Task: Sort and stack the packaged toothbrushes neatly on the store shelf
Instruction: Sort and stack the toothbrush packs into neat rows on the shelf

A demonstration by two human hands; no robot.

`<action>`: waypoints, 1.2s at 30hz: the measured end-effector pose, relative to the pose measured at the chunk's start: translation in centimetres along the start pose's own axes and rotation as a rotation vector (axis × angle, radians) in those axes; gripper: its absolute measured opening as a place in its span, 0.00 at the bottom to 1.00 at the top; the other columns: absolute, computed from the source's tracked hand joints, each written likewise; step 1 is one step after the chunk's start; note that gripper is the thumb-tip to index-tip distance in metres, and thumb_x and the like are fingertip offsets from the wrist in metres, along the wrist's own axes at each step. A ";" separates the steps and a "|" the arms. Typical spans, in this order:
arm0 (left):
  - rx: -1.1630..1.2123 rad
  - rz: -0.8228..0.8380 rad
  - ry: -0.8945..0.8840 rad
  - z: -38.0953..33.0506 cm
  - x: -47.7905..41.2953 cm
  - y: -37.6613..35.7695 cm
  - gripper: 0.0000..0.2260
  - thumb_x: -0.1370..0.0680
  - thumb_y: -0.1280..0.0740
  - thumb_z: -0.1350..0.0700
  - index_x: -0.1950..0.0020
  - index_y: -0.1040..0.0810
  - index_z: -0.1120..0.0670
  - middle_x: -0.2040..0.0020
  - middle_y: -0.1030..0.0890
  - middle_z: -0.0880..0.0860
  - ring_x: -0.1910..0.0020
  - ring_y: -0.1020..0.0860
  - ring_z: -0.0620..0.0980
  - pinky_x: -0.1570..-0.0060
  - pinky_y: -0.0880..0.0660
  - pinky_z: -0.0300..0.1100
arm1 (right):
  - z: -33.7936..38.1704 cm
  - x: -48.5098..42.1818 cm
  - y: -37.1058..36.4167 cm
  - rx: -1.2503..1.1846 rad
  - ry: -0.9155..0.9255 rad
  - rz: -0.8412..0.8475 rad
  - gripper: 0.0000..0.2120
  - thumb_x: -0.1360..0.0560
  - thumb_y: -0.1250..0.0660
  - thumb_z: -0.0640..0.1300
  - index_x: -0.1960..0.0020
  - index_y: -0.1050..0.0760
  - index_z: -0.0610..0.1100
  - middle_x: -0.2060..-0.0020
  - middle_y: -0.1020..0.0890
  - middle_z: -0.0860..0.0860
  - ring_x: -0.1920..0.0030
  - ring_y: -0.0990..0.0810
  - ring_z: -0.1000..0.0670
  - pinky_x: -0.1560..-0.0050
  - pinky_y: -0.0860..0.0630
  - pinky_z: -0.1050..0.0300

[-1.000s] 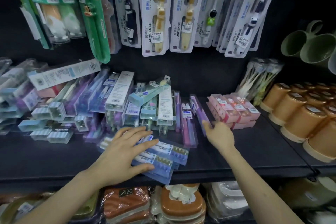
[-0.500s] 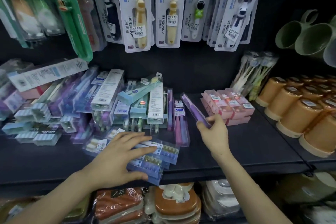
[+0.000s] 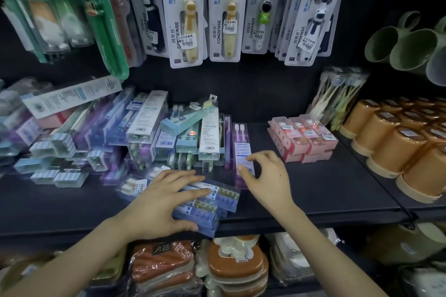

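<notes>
Black shelf (image 3: 325, 190): jumbled toothbrush pile (image 3: 144, 128) fills left half to middle; orange cups (image 3: 395, 147) crowd right edge; pink boxes (image 3: 304, 137) right of middle. Blue packs (image 3: 217, 198) overhang front edge, left hand (image 3: 164, 202) flat on top, fingers straight, pressing. Purple pack (image 3: 241, 142) lies just beside pile's right side; right hand (image 3: 268, 181) fingers curled, tips touching it, grasp unclear.

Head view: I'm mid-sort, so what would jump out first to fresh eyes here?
The jumbled heap of toothbrush boxes on the left half of the shelf draws the eye first. In front of it, the left hand lies flat on the blue packs at the shelf's front edge, while the right hand pinches a purple pack beside the heap. Kids' toothbrush cards hang above.
</notes>
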State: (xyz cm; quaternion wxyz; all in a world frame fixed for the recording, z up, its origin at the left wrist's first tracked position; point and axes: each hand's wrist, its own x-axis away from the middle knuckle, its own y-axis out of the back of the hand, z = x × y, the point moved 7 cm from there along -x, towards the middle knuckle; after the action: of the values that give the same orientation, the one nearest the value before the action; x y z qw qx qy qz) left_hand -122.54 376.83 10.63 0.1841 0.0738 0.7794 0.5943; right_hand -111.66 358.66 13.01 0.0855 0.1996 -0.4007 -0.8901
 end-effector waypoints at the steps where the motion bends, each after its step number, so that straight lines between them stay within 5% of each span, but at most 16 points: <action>1: 0.008 -0.007 -0.003 0.0 0.1 0.2 0.31 0.30 0.41 0.28 0.29 0.37 0.36 0.26 0.41 0.38 0.25 0.48 0.39 0.27 0.52 0.43 | 0.8 0.6 0.5 -0.036 0.047 0.001 0.15 0.26 0.30 0.53 0.45 0.21 0.45 0.46 0.24 0.50 0.44 0.25 0.49 0.43 0.30 0.57; 4: -0.014 -0.100 0.020 0.4 1.0 1.4 0.32 0.30 0.40 0.29 0.29 0.34 0.40 0.27 0.37 0.42 0.25 0.44 0.43 0.27 0.50 0.47 | 3.9 3.1 -0.1 -0.116 0.211 0.230 0.25 0.31 0.30 0.61 0.39 0.23 0.49 0.44 0.24 0.56 0.43 0.26 0.55 0.42 0.31 0.61; 7: -0.069 -0.321 0.109 0.9 3.4 3.3 0.31 0.29 0.41 0.30 0.34 0.24 0.47 0.34 0.26 0.48 0.33 0.31 0.50 0.35 0.40 0.47 | 5.7 5.2 -3.1 0.104 0.344 0.501 0.41 0.34 0.32 0.69 0.27 0.37 0.53 0.32 0.33 0.55 0.34 0.34 0.54 0.36 0.38 0.60; 12: -0.065 -0.546 0.311 1.6 7.5 4.8 0.20 0.27 0.35 0.39 0.49 0.18 0.55 0.53 0.21 0.50 0.52 0.26 0.49 0.50 0.31 0.42 | 6.4 4.9 -6.2 0.406 0.341 0.570 0.48 0.35 0.34 0.73 0.23 0.50 0.60 0.27 0.40 0.48 0.31 0.37 0.45 0.33 0.42 0.49; 14: 0.200 -0.623 0.565 2.4 9.4 4.3 0.10 0.27 0.29 0.47 0.59 0.21 0.53 0.63 0.22 0.47 0.62 0.24 0.44 0.57 0.27 0.41 | 6.5 5.0 -6.9 0.491 0.340 0.571 0.46 0.34 0.36 0.73 0.23 0.52 0.62 0.29 0.38 0.46 0.33 0.34 0.43 0.35 0.40 0.48; 16: 0.678 -0.532 0.891 2.7 10.7 1.3 0.14 0.29 0.28 0.44 0.60 0.23 0.55 0.69 0.21 0.50 0.69 0.21 0.45 0.60 0.21 0.46 | 6.6 5.3 -7.1 0.513 0.334 0.533 0.43 0.32 0.37 0.72 0.23 0.52 0.62 0.31 0.35 0.46 0.36 0.32 0.44 0.38 0.38 0.50; 19: 1.317 -0.298 1.155 0.1 10.8 -3.6 0.28 0.35 0.30 0.39 0.47 0.26 0.59 0.58 0.17 0.58 0.63 0.16 0.57 0.61 0.18 0.52 | 6.8 6.0 -7.2 0.496 0.317 0.516 0.42 0.31 0.37 0.71 0.24 0.51 0.62 0.34 0.34 0.47 0.38 0.30 0.44 0.39 0.35 0.52; 25: 1.593 -0.445 1.136 -2.7 8.8 -4.1 0.24 0.27 0.29 0.47 0.40 0.35 0.57 0.47 0.20 0.61 0.55 0.17 0.60 0.53 0.20 0.56 | 7.4 8.2 -6.6 0.212 0.146 0.698 0.42 0.37 0.51 0.80 0.26 0.46 0.67 0.39 0.32 0.53 0.37 0.30 0.49 0.41 0.31 0.53; 30: 1.676 -0.560 1.118 -3.1 8.6 -4.0 0.21 0.25 0.29 0.57 0.38 0.35 0.52 0.48 0.19 0.57 0.56 0.16 0.58 0.64 0.19 0.50 | 6.4 7.7 -6.1 -0.116 -0.080 0.602 0.26 0.19 0.43 0.55 0.23 0.43 0.51 0.33 0.27 0.51 0.34 0.28 0.50 0.37 0.32 0.55; 32: 1.675 -0.541 1.094 -3.1 8.7 -4.1 0.20 0.26 0.28 0.57 0.37 0.33 0.51 0.49 0.17 0.56 0.57 0.16 0.57 0.64 0.19 0.49 | 5.5 7.9 -6.7 -0.218 -0.247 0.611 0.23 0.20 0.38 0.51 0.29 0.31 0.41 0.41 0.21 0.46 0.43 0.21 0.47 0.42 0.26 0.52; 33: 1.678 -0.531 1.080 -3.2 8.7 -4.2 0.20 0.25 0.29 0.57 0.37 0.33 0.51 0.50 0.16 0.56 0.57 0.16 0.56 0.65 0.19 0.48 | 5.3 8.0 -7.0 -0.261 -0.303 0.632 0.19 0.21 0.36 0.52 0.40 0.23 0.38 0.50 0.18 0.45 0.53 0.18 0.48 0.50 0.23 0.52; 36: 1.661 -0.496 1.035 -3.5 8.6 -4.2 0.20 0.25 0.29 0.56 0.36 0.32 0.50 0.52 0.15 0.55 0.57 0.16 0.56 0.64 0.19 0.49 | 5.5 8.0 -7.5 -0.304 -0.368 0.657 0.17 0.23 0.34 0.54 0.63 0.27 0.42 0.68 0.25 0.48 0.70 0.26 0.51 0.66 0.30 0.58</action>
State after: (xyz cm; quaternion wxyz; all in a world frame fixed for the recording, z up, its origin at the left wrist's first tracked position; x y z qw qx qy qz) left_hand -131.30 375.39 5.73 -0.1680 -0.2525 0.9241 -0.2326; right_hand -121.21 364.85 8.43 0.3206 -0.1167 -0.3156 -0.8854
